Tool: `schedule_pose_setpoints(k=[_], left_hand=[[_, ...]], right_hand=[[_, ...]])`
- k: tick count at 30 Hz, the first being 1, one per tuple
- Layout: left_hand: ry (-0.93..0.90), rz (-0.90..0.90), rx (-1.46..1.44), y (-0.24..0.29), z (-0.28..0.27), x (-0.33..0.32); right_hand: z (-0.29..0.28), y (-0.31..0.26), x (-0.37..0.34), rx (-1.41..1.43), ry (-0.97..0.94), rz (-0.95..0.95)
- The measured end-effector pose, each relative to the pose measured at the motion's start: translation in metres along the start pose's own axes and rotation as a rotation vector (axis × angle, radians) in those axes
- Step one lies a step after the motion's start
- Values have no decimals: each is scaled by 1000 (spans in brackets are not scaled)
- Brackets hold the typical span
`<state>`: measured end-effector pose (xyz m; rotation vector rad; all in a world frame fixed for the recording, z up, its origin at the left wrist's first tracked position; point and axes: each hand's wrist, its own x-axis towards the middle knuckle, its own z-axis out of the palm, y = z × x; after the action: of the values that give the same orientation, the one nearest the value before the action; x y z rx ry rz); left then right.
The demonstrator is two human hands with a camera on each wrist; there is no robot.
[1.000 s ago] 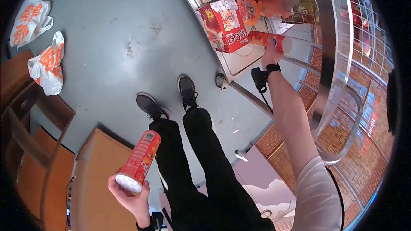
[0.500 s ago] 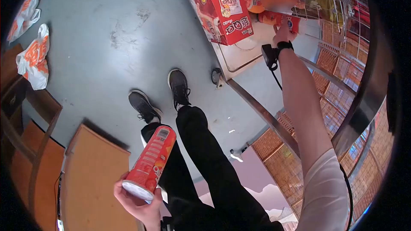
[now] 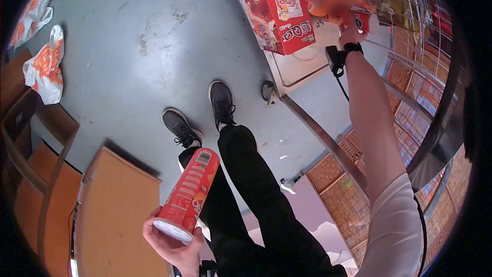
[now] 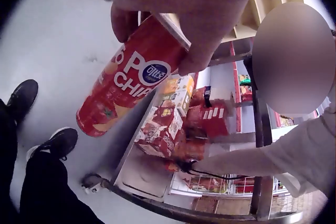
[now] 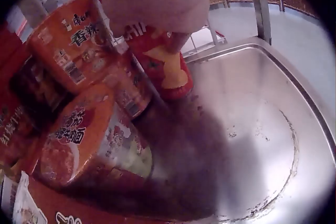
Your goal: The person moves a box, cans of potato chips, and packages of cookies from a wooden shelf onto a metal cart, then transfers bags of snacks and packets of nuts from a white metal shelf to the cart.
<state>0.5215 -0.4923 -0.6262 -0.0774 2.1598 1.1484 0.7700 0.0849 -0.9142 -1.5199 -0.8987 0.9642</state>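
My left hand (image 3: 177, 249) grips a red potato chip canister (image 3: 189, 195) near its white-lidded end, holding it in front of my legs. In the left wrist view, the canister (image 4: 131, 74) shows its "Potato Chips" lettering and points down over the floor. My right hand (image 3: 352, 33) is stretched out to the metal cart, its fingers round a second red chip canister (image 5: 165, 71). That canister's lower end is low over the cart's steel tray (image 5: 262, 124), right beside orange instant noodle tubs (image 5: 100, 134). The hand covers its upper part.
A red snack box (image 3: 279, 15) stands at the tray's near edge. The cart's metal rail (image 3: 328, 143) runs below my right arm. White plastic bags (image 3: 46, 66) lie on the floor at left, and a wooden cabinet (image 3: 120, 200) stands near my left hand.
My right hand has moved its canister further in, close against the noodle tubs. My left hand keeps its canister, which sits slightly higher and further right in view. The head view has shifted.
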Motion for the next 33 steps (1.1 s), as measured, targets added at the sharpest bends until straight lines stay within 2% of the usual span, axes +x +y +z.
schedule_pose_setpoints(k=[2,4,6,12,15,18,20,21,22,23,25,26,27,28,29,30,31,32,33], left_hand=[[-3,-5,40,-4,-3,4],[-6,-11,81,-10,-6,9],[-9,10,77,-18,-9,14],[-9,-8,80,-25,-12,22],[-18,-5,51,-29,-15,20],[2,29,39,-32,-18,21],[26,14,10,-26,-24,19],[17,39,19,-23,-27,20],[7,63,28,-20,-31,20],[11,49,29,-13,-36,19],[4,57,-28,0,-37,23],[-8,110,-38,2,-41,22],[-11,110,-42,10,-47,21],[-21,110,-54,17,-52,22],[-31,128,20,25,-59,26],[14,134,41,36,-63,25],[17,142,92,45,-70,25],[18,152,145,52,-75,26],[22,161,135,56,-78,29]], right_hand=[[-5,-4,2,-20,-50,33],[0,-8,-7,-19,-4,88],[2,-10,-8,-26,-61,-6],[1,1,6,-160,-39,-16],[-8,-4,1,-246,-57,49],[-22,-6,-8,-417,-23,193],[-36,6,-20,-481,-68,101],[-55,13,-7,-272,-324,238],[-45,10,-44,-423,-169,114],[-57,23,-52,-732,-346,-127],[-42,4,-107,-913,-455,-298],[-33,-5,-158,-801,-399,-193],[-27,-3,-192,-877,-371,-272],[12,-75,-274,-1084,-420,-28],[-7,-25,-298,-841,-932,-413],[12,-66,-342,-1015,-1178,21],[30,-103,-375,-1089,-1532,66],[31,-96,-389,-808,-1904,-276],[45,-117,-414,-934,-2114,-370]])
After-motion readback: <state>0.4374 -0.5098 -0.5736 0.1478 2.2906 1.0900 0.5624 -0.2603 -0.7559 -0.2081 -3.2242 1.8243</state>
